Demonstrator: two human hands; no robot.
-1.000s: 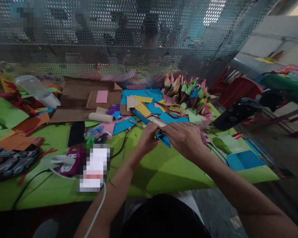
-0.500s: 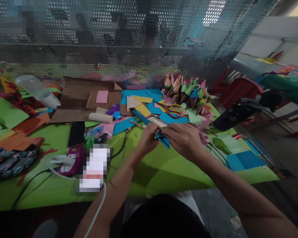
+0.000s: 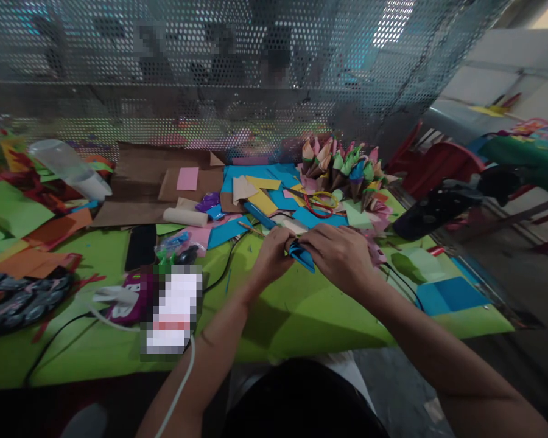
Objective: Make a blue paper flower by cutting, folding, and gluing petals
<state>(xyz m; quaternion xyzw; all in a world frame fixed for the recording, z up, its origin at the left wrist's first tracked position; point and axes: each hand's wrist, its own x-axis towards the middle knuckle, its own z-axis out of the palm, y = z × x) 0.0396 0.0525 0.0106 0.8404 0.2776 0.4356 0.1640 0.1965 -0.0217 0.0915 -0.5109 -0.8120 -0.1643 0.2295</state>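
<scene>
Between my hands, above the green-covered table, is a small piece of rolled blue paper. My left hand is closed round its left side. My right hand pinches its upper right edge, knuckles up. The paper's lower corner points down and to the right. Fingertips of both hands are partly hidden behind the paper and knuckles. Just beyond my left hand lie a blue stick-like tool and a pencil.
Behind are scissors, blue paper sheets, cardboard and a bunch of paper flowers. Left of my arm lie a phone with a lit screen, a dark phone and a tissue pack. A perforated metal screen stands behind.
The blue paper has turned slightly in my fingers, and more of its face shows. My right hand has shifted a little; my left hand stays nearly in place.
</scene>
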